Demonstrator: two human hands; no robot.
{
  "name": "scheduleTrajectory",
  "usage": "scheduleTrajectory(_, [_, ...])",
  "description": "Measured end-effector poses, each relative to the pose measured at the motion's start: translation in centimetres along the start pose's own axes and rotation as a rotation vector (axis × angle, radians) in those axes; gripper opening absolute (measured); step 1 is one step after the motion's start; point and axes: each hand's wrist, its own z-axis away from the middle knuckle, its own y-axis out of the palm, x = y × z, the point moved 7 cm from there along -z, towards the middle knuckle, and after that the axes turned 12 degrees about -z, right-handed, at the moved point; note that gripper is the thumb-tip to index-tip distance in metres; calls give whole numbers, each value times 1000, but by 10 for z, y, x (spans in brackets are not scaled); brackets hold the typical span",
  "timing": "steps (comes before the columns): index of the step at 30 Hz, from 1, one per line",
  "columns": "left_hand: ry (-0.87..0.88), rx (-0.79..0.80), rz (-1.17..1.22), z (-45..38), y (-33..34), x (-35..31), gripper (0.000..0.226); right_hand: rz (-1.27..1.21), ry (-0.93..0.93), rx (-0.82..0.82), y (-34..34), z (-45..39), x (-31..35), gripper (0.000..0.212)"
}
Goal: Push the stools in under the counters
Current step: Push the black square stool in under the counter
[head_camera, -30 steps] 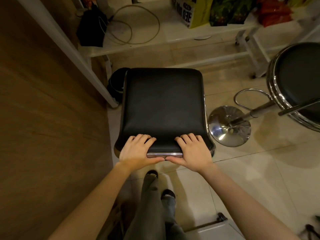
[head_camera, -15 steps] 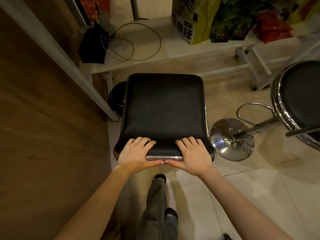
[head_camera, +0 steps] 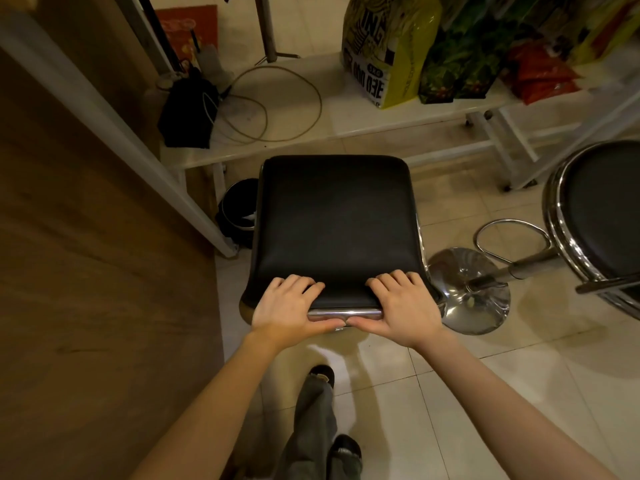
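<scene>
Grip: my left hand [head_camera: 287, 308] and right hand [head_camera: 403, 308] are both closed over the near edge of the square stool [head_camera: 336, 230], fingers on the black seat, thumbs on the chrome rail. The stool stands on the floor tiles [head_camera: 485, 393], beside the wooden desk [head_camera: 86, 271] at left, not under it. Risks, as I judge them: pushed straight ahead, the seat may strike the low white shelf [head_camera: 346, 133] or clip the small bin [head_camera: 239, 209] just beside it; the round stool [head_camera: 602, 223] leans at right, its base [head_camera: 467, 289] close enough to snag
</scene>
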Motion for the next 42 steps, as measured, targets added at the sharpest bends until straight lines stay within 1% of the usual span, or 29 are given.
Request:
scheduleTrajectory(3, [7,-8,14,4,4,2,89,-8,3,-1,4,3,4,81])
scheduleTrajectory(8, [17,-4,38,11,10,-4,86,-19,5,1,11,11,4,80])
scheduleTrajectory(16, [15,-9,54,14,12,-9,85,-22,-8,-46,12,17,2,77])
scheduleTrajectory(21, [18,-65,50,17,7,-12,82,-10,-27,-50,12,20,4,76])
scheduleTrajectory(25, [52,-205,17,27,2,-17,74,-8,-25,-64,16,28,8,77])
scheduleTrajectory(26, [56,-217,22,30,3,-17,73,-7,-22,-68,18,30,10,77])
scheduleTrajectory(29, [72,-191,15,32,5,-16,74,0,-9,-94,21,33,13,75])
scheduleTrajectory(32, [98,-111,14,25,5,-7,82,-6,-8,-127,20,28,16,74])
scheduleTrajectory(35, [94,-87,25,17,5,1,79,4,1,-143,20,19,17,73])
scheduleTrajectory(38, [80,-141,-17,9,1,1,76,10,-1,-144,17,12,11,73])
scheduleTrajectory(42, [52,-222,2,-1,-5,-3,73,18,-20,-130,12,3,-1,76])
